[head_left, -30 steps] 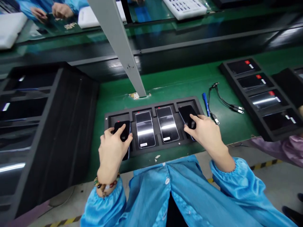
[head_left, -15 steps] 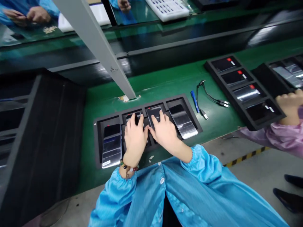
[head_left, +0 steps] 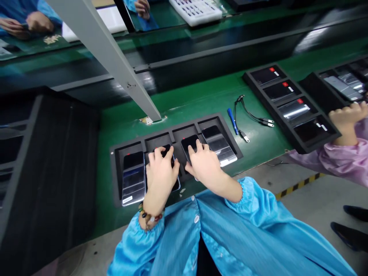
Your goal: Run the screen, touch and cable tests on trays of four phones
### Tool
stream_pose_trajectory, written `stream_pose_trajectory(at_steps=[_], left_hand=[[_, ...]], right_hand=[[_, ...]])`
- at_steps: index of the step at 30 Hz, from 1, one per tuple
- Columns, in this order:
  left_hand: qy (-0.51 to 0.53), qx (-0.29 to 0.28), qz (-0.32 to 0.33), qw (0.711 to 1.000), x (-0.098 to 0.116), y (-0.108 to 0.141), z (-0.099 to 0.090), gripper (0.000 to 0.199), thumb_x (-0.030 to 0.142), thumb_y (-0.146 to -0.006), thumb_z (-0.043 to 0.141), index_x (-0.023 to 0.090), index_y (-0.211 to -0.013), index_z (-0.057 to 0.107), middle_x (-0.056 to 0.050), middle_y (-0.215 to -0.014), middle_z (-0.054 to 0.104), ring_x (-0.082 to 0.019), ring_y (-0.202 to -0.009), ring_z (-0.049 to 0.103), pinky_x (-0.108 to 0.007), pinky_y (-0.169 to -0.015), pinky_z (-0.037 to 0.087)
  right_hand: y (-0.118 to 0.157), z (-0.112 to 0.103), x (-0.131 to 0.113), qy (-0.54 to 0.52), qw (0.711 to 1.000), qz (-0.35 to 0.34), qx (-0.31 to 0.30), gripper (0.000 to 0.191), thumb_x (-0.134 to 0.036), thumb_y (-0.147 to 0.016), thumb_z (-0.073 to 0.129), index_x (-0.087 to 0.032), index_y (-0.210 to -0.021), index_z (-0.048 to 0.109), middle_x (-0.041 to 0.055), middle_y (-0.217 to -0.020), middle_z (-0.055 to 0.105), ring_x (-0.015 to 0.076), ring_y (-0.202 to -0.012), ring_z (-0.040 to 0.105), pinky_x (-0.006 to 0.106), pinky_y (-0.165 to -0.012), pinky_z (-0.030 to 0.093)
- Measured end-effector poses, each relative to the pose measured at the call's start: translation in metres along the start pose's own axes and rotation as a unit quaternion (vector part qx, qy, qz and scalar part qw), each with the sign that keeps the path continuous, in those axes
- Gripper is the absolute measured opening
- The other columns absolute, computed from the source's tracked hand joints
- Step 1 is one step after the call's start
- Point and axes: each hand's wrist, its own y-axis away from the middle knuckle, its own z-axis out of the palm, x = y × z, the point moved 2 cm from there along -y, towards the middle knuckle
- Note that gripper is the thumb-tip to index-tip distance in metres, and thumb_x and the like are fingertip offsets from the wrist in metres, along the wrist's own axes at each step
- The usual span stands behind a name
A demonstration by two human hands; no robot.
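A black foam tray (head_left: 113, 180) with several compartments lies in front of me, smartphones leaning out over its near edge. My left hand (head_left: 161, 170) rests on a dark-screened phone (head_left: 176, 185), its fingers spread over the glass and the thumb by the right side. On another phone (head_left: 187, 142), to the right, lie the apart fingers of my right hand (head_left: 204, 161); its thumb is near the left edge. Both hands are open, touching the faces without wrapping round them. Outermost are a left phone (head_left: 133, 178) and a right phone (head_left: 220, 145), both with striped reflections.
Right of the tray lie a blue pen-like tool (head_left: 232, 120) and black cables (head_left: 251, 115). Beyond is another phone tray (head_left: 309, 132), with a co-worker's hand (head_left: 349, 119) beside it. Stacked black trays (head_left: 54, 165) stand left. A grey post (head_left: 126, 74) rises behind my tray.
The two middle phones have slid toward me under my hands, uncovering more of the tray's far compartments. My hands have moved slightly apart. The camera view has shifted a little.
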Motion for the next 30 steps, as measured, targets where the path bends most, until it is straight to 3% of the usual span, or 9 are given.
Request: stream_pose_trajectory(at_steps=[3, 5, 8, 11, 14, 18, 23, 30], left_hand=[[-0.006, 0.016, -0.003, 1.000, 0.002, 0.004, 0.008, 0.053, 0.034, -0.107, 0.054, 0.021, -0.157, 0.065, -0.020, -0.156, 0.059, -0.042, -0.139, 0.054, -0.055, -0.099, 0.061], [0.017, 0.037, 0.001, 0.999, -0.006, 0.006, 0.008, 0.053, 0.039, -0.107, 0.056, 0.021, -0.156, 0.066, -0.020, -0.158, 0.057, -0.042, -0.142, 0.053, -0.056, -0.106, 0.059], [0.061, 0.096, 0.006, 0.994, -0.033, 0.013, 0.001, 0.054, 0.048, -0.107, 0.059, 0.018, -0.152, 0.069, -0.020, -0.157, 0.058, -0.041, -0.144, 0.054, -0.058, -0.120, 0.052], [0.061, 0.141, -0.011, 0.988, -0.067, 0.023, -0.004, 0.058, 0.053, -0.107, 0.059, 0.015, -0.150, 0.070, -0.023, -0.156, 0.057, -0.043, -0.147, 0.053, -0.059, -0.127, 0.046], [0.035, 0.129, -0.031, 0.990, -0.084, 0.032, -0.001, 0.057, 0.051, -0.107, 0.060, 0.014, -0.150, 0.070, -0.026, -0.157, 0.054, -0.045, -0.152, 0.048, -0.062, -0.127, 0.045], [0.010, 0.084, -0.094, 0.992, -0.079, 0.035, 0.003, 0.047, 0.043, -0.108, 0.058, 0.021, -0.147, 0.073, -0.022, -0.162, 0.053, -0.047, -0.149, 0.049, -0.068, -0.117, 0.052], [0.013, 0.074, -0.148, 0.986, -0.078, 0.030, 0.000, 0.055, 0.034, -0.107, 0.054, 0.027, -0.162, 0.061, -0.021, -0.164, 0.051, -0.048, -0.143, 0.050, -0.070, -0.106, 0.057], [0.018, 0.105, -0.137, 0.985, -0.089, 0.027, 0.011, 0.050, 0.032, -0.105, 0.055, 0.027, -0.152, 0.071, -0.023, -0.143, 0.056, -0.042, -0.128, 0.051, -0.063, -0.100, 0.058]], right_hand=[[0.011, 0.004, 0.012, -0.046, 0.998, -0.027, 0.028, 0.057, -0.039, -0.103, 0.069, -0.012, -0.153, 0.066, 0.0288, -0.170, 0.052, 0.0479, -0.148, 0.058, 0.066, -0.111, 0.058], [0.015, -0.004, 0.034, -0.086, 0.991, -0.048, 0.086, 0.054, -0.048, -0.109, 0.062, -0.016, -0.152, 0.068, 0.0222, -0.165, 0.059, 0.0404, -0.151, 0.058, 0.061, -0.121, 0.053], [0.021, -0.023, 0.081, -0.131, 0.971, -0.008, 0.201, 0.051, -0.054, -0.112, 0.057, -0.018, -0.145, 0.071, 0.0167, -0.151, 0.071, 0.0337, -0.141, 0.065, 0.053, -0.123, 0.052], [0.026, -0.021, 0.111, -0.132, 0.971, 0.010, 0.200, 0.053, -0.053, -0.111, 0.058, -0.017, -0.148, 0.067, 0.0175, -0.145, 0.073, 0.0352, -0.135, 0.068, 0.055, -0.120, 0.055], [0.030, 0.002, 0.109, -0.123, 0.981, -0.040, 0.144, 0.066, -0.059, -0.110, 0.058, -0.016, -0.159, 0.058, 0.0214, -0.158, 0.061, 0.0394, -0.146, 0.058, 0.060, -0.123, 0.051], [0.032, 0.024, 0.109, -0.071, 0.982, 0.025, 0.171, 0.078, -0.067, -0.103, 0.063, -0.015, -0.161, 0.055, 0.0285, -0.162, 0.050, 0.0510, -0.148, 0.051, 0.075, -0.116, 0.050], [0.028, 0.025, 0.127, -0.087, 0.979, 0.031, 0.182, 0.070, -0.060, -0.102, 0.065, -0.015, -0.155, 0.060, 0.0271, -0.152, 0.057, 0.0482, -0.142, 0.055, 0.069, -0.115, 0.053], [0.027, 0.027, 0.124, -0.115, 0.969, 0.059, 0.211, 0.065, -0.054, -0.093, 0.074, -0.021, -0.147, 0.065, 0.0208, -0.140, 0.065, 0.0434, -0.131, 0.061, 0.066, -0.111, 0.055]])
